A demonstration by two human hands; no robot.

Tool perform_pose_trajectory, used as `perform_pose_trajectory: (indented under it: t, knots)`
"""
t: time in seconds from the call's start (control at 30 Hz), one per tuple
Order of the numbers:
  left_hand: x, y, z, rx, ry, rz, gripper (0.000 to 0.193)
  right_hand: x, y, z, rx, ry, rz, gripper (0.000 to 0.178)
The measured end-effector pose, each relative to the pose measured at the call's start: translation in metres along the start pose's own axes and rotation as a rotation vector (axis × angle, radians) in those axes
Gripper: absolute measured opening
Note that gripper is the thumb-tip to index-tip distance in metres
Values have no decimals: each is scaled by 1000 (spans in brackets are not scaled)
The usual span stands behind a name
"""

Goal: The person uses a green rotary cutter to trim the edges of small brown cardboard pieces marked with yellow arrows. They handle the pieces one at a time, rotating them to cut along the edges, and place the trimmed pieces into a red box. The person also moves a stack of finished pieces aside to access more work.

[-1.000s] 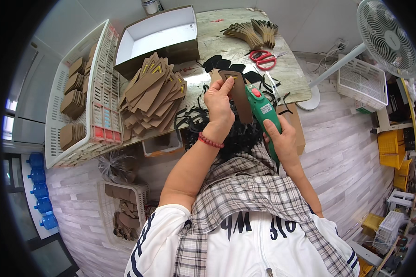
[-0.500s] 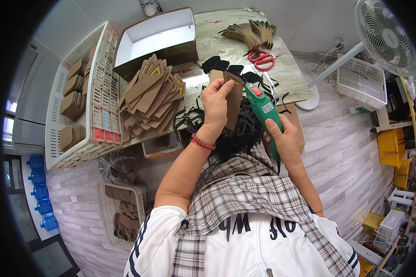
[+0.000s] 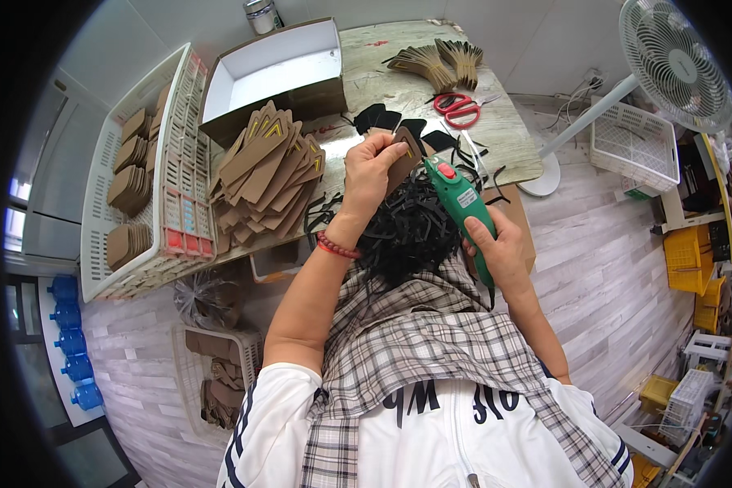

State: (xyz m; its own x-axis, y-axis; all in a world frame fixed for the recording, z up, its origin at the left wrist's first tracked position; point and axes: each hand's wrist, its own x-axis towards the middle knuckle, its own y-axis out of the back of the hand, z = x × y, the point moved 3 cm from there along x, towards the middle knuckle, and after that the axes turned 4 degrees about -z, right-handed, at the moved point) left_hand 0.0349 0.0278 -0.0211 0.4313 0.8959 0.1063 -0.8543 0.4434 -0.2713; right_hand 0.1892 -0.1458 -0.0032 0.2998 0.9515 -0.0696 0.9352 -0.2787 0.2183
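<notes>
Pinched in my left hand [image 3: 368, 172] is a flat brown strap-shaped piece [image 3: 400, 168] with a yellow angled mark, tilted so that its lower end points down and left. My right hand [image 3: 498, 244] grips a green handheld electric cutter [image 3: 459, 195] with a red switch, its tip up and just right of the brown piece; I cannot tell whether they touch. Below both lies a heap of black cut strips [image 3: 407, 232], some of it over my checked apron. Several black-ended pieces [image 3: 378, 119] lie fanned on the table beyond my left hand.
Left of my hands a pile of brown pieces [image 3: 264, 167] lies beside an open box [image 3: 276, 61] and a white crate [image 3: 175, 187]. Farther back are red-handled scissors [image 3: 457, 110] and bundled pieces [image 3: 431, 63]. A fan [image 3: 679, 65] stands at the right.
My left hand has shifted slightly left, and the brown piece has turned from nearly upright to slanting. The green cutter has moved a little left and its tip is slightly lower.
</notes>
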Motion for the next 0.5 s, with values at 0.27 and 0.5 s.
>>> perform_pose_trajectory:
  t: [0.27, 0.5]
  knots:
    - [-5, -2, -7, 49, 85, -190, 10, 2, 2, -1, 37, 21, -7, 33]
    - [-3, 0, 2, 128, 115, -278, 11, 2, 5, -4, 45, 20, -5, 31]
